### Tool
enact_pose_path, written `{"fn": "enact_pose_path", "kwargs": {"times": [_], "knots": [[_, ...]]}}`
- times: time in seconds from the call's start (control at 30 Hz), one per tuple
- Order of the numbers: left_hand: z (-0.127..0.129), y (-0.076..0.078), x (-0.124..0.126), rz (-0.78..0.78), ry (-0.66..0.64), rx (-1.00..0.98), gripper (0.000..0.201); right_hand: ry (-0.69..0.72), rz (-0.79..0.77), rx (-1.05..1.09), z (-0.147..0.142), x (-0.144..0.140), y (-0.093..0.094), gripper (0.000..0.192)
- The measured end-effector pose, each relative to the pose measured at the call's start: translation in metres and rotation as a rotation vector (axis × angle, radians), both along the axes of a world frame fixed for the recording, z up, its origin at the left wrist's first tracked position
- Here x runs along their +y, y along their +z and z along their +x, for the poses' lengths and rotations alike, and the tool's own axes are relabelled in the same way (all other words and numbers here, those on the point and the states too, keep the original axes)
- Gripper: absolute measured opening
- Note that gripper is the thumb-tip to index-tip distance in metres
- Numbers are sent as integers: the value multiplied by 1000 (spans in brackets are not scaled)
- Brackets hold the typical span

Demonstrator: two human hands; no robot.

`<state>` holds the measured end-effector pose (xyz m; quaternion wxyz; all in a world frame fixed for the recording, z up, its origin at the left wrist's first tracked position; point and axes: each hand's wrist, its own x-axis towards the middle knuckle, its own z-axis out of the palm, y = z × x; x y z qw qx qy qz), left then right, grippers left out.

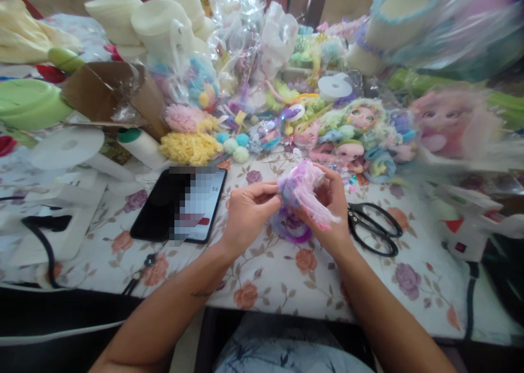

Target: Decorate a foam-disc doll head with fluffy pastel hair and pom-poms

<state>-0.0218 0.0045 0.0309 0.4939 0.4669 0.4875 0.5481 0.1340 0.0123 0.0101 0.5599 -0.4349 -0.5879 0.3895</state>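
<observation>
My left hand (245, 212) and my right hand (333, 206) meet over the middle of the floral tablecloth (266, 274). Between them I hold a small pink and purple tulle puff (301, 190) with a purple ring (292, 228) hanging below it. The left fingertips pinch the puff's left side. The right hand cups it from behind and the right, with pink tulle strands trailing over the palm.
Black scissors (374, 228) lie just right of my right hand. A black phone (180, 203) lies to the left. Doll heads (360, 132), pompoms (231, 143), yellow yarn (188, 146) and ribbon spools (333, 86) crowd the back. A white glue gun (466, 225) sits far right.
</observation>
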Motion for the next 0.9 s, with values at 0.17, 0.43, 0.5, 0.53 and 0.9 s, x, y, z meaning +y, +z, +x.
{"fn": "enact_pose_path", "kwargs": {"times": [0.17,0.43,0.5,0.53,0.9], "knots": [[1,-5,1,-7,49,-18,27,4,18,37,-1,-1,2,68],[2,-3,1,31,79,39,21,-4,-15,65,-1,-1,5,66],[2,-1,1,48,81,42,15,-8,-15,48,-1,-1,5,66],[2,0,0,53,82,44,13,-7,-11,41,-1,-1,5,66],[4,1,-1,45,89,78,13,-1,29,17,-1,0,-1,68]]}}
